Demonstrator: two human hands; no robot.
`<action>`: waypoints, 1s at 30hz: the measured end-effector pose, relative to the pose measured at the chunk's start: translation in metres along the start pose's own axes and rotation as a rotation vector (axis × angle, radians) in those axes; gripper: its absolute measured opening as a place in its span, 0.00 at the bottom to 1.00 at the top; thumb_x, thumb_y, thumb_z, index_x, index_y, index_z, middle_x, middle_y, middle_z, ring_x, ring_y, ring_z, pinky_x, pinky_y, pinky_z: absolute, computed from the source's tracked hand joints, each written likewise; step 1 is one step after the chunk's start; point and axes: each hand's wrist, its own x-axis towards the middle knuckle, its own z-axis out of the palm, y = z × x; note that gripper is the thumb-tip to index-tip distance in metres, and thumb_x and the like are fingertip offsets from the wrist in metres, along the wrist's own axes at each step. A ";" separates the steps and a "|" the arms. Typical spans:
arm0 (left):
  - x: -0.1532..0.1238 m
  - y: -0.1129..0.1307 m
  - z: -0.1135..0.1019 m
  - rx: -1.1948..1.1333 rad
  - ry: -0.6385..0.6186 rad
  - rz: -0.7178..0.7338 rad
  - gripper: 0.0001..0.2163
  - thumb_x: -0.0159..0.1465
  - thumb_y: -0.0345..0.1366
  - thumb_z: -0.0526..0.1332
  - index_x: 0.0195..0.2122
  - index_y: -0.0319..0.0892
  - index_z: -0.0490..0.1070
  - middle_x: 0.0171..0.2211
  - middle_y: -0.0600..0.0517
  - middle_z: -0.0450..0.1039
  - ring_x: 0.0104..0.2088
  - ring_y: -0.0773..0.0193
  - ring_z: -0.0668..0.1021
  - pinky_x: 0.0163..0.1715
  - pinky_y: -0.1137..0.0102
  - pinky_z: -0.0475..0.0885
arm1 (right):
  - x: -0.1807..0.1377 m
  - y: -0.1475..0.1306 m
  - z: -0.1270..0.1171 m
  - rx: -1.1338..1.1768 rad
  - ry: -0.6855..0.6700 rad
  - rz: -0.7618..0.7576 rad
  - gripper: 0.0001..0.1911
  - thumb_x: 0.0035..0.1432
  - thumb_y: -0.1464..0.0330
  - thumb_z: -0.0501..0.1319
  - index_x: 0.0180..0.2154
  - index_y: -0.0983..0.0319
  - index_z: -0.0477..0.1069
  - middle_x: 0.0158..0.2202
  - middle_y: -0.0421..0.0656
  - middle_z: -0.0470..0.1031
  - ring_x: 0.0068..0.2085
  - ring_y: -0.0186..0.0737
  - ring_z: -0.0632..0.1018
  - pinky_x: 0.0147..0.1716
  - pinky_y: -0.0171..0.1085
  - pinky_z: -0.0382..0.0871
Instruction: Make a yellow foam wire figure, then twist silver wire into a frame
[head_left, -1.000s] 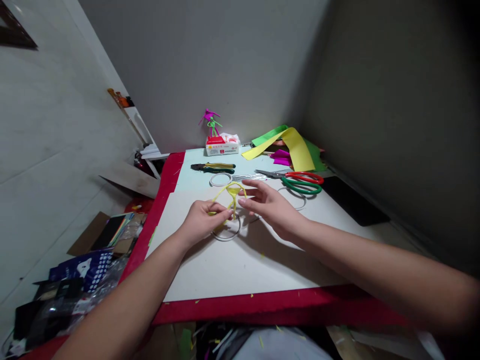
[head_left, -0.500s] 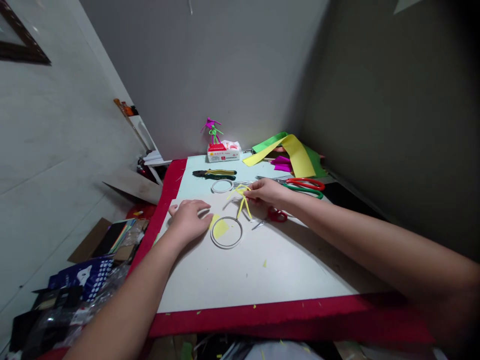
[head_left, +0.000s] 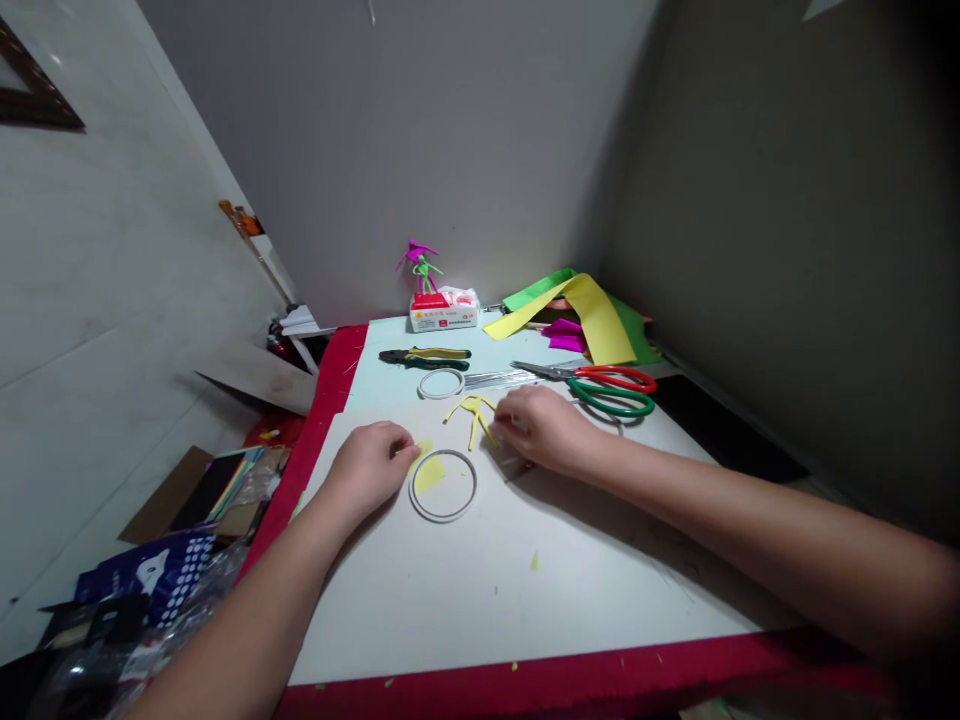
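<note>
My left hand (head_left: pixel 367 467) rests curled on the white board (head_left: pixel 420 600), holding nothing, right beside a yellow paper scrap (head_left: pixel 430 474) that lies partly inside a wire ring (head_left: pixel 442 519). My right hand (head_left: pixel 544 430) is bent over a small yellow wire figure (head_left: pixel 471 410), its fingertips pinching the figure's right limb. A thin metal tip (head_left: pixel 516 468) pokes out below that hand, and I cannot tell what it belongs to.
Behind the board lie black-handled pliers (head_left: pixel 424 358), a second wire ring (head_left: pixel 441 396), a bundle of thin wires (head_left: pixel 499 379) and red-and-green-handled scissors (head_left: pixel 611 390). Yellow, green and magenta paper (head_left: pixel 592 320) is piled at the back. A red cloth edge (head_left: pixel 315 420) borders the board.
My left hand has curled from flat. My right hand has moved down and nearer to me, covering the spot where small red-handled scissors lay. The yellow figure now sits closer to the ring.
</note>
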 end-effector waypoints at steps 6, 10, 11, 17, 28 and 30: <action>0.009 -0.002 -0.005 -0.230 0.177 -0.159 0.08 0.49 0.43 0.67 0.23 0.44 0.77 0.27 0.49 0.79 0.33 0.53 0.76 0.36 0.66 0.67 | -0.044 -0.021 0.003 -0.156 -0.087 -0.097 0.13 0.61 0.62 0.58 0.36 0.66 0.75 0.37 0.52 0.75 0.42 0.48 0.72 0.42 0.46 0.60; 0.011 -0.003 -0.007 -0.434 0.199 -0.230 0.10 0.45 0.41 0.71 0.24 0.41 0.78 0.27 0.49 0.79 0.31 0.57 0.77 0.33 0.68 0.69 | -0.061 -0.037 0.008 -0.134 -0.115 -0.209 0.17 0.62 0.60 0.57 0.43 0.66 0.73 0.42 0.54 0.74 0.46 0.51 0.71 0.47 0.50 0.61; 0.012 -0.003 -0.009 -0.496 0.197 -0.244 0.11 0.44 0.41 0.71 0.25 0.41 0.78 0.28 0.49 0.79 0.30 0.58 0.77 0.33 0.69 0.69 | -0.065 -0.041 0.009 -0.119 -0.114 -0.231 0.17 0.62 0.60 0.57 0.44 0.67 0.72 0.43 0.54 0.74 0.47 0.51 0.71 0.49 0.51 0.61; 0.009 0.008 -0.018 -0.838 0.190 -0.286 0.12 0.46 0.43 0.71 0.27 0.41 0.76 0.25 0.53 0.77 0.26 0.66 0.76 0.29 0.73 0.70 | -0.077 -0.047 -0.001 0.155 -0.055 -0.273 0.10 0.61 0.69 0.56 0.43 0.62 0.72 0.45 0.49 0.73 0.48 0.46 0.71 0.51 0.49 0.63; -0.029 0.048 0.020 -1.134 -0.438 -0.240 0.07 0.54 0.35 0.69 0.34 0.39 0.79 0.27 0.49 0.78 0.30 0.63 0.78 0.33 0.71 0.71 | -0.027 -0.062 0.009 0.668 -0.043 -0.256 0.23 0.57 0.77 0.56 0.55 0.62 0.66 0.51 0.48 0.73 0.51 0.41 0.72 0.52 0.40 0.65; -0.025 0.044 0.016 -1.158 -0.422 -0.261 0.07 0.54 0.35 0.69 0.32 0.39 0.79 0.26 0.50 0.78 0.28 0.65 0.77 0.32 0.72 0.71 | -0.018 -0.059 0.011 0.735 -0.055 -0.257 0.24 0.53 0.79 0.57 0.53 0.62 0.68 0.47 0.47 0.75 0.46 0.40 0.75 0.47 0.38 0.67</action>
